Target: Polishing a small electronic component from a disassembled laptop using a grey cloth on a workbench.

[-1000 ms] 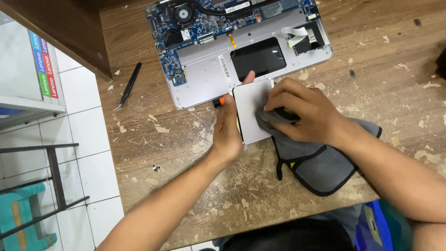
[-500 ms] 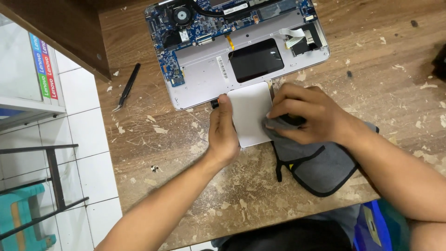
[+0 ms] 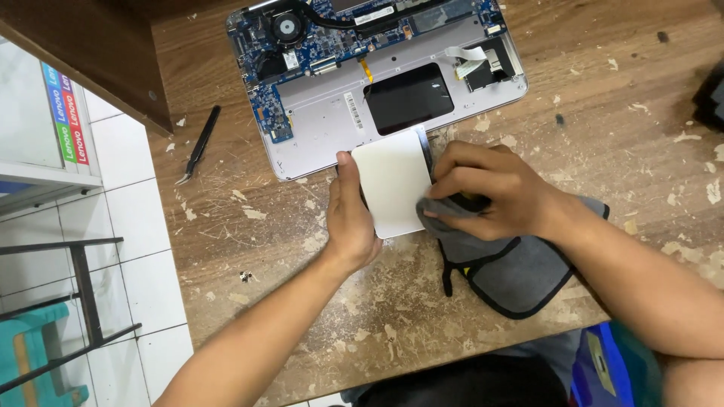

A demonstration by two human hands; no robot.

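The thin white rectangular panel [image 3: 392, 183] lies flat on the worn, paint-flecked wooden table [image 3: 618, 128], just beside the near edge of the opened silver laptop base [image 3: 324, 124], below that base's black rectangular recess [image 3: 409, 98]. By its look the panel is a light, stiff, smooth-faced plate, probably fragile if flexed and apt to slide on the wood. It is judged best held by its long edges, with pressure kept flat across the face.

The left hand [image 3: 348, 218] rests against the panel's left long edge. Its thumb lies along that edge toward the laptop base, and the remaining fingers curl loosely on the side away from the base. It steadies the panel and does not enclose it.

The right hand [image 3: 490, 188] sits over the panel's right edge, fingers [image 3: 452, 177] bent and closed around a bunched fold of the grey cloth with black trim [image 3: 520, 267]. The fold presses on the panel's lower right corner. The rest of the cloth spreads over the table on the side of the panel away from the laptop base.

A black pair of tweezers [image 3: 198, 145] lies on the table to the left of the laptop base, well apart from both hands.
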